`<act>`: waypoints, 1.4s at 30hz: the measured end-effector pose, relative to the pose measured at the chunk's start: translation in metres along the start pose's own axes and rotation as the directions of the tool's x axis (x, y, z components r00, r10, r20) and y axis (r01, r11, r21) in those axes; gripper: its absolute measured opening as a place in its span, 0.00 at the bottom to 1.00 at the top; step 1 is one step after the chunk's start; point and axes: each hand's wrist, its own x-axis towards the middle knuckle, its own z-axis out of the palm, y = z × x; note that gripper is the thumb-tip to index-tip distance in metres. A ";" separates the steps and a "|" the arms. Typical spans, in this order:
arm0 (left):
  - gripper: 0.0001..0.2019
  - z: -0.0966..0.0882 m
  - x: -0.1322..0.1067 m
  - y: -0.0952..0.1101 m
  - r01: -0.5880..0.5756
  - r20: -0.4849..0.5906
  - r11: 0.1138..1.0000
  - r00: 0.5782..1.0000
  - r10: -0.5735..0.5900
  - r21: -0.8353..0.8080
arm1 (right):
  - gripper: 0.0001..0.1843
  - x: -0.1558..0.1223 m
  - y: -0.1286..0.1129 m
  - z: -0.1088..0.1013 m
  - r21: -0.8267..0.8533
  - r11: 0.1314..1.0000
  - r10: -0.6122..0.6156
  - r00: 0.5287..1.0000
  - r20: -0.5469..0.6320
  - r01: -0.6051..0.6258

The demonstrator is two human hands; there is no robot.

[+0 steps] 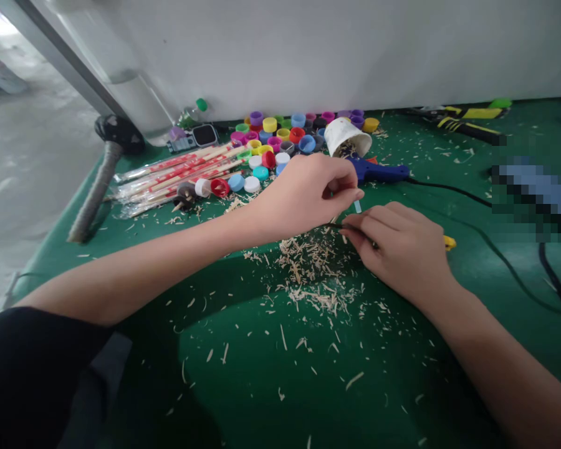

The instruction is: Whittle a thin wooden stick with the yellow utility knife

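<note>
My left hand [308, 190] is closed in a pinch on a small pale blue piece [358, 206], held just above the green table [308, 374]. My right hand [397, 249] is curled shut round a thin tool with a yellow handle end [449, 242]; its tip meets the left fingers. Below both hands lies a heap of wood shavings [313, 268].
Many coloured bottle caps [280, 140] lie at the back beside wrapped chopsticks [177, 174], a tipped white paper cup [346, 136] and a blue glue gun [378, 170] with a black cable. A hammer [100, 174] lies far left, yellow-black pliers [467, 125] far right.
</note>
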 end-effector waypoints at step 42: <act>0.08 0.004 0.000 -0.005 -0.018 -0.055 0.996 0.998 0.014 -0.086 | 0.09 -0.001 -0.001 -0.014 0.136 0.990 0.055 0.998 -0.043 -0.048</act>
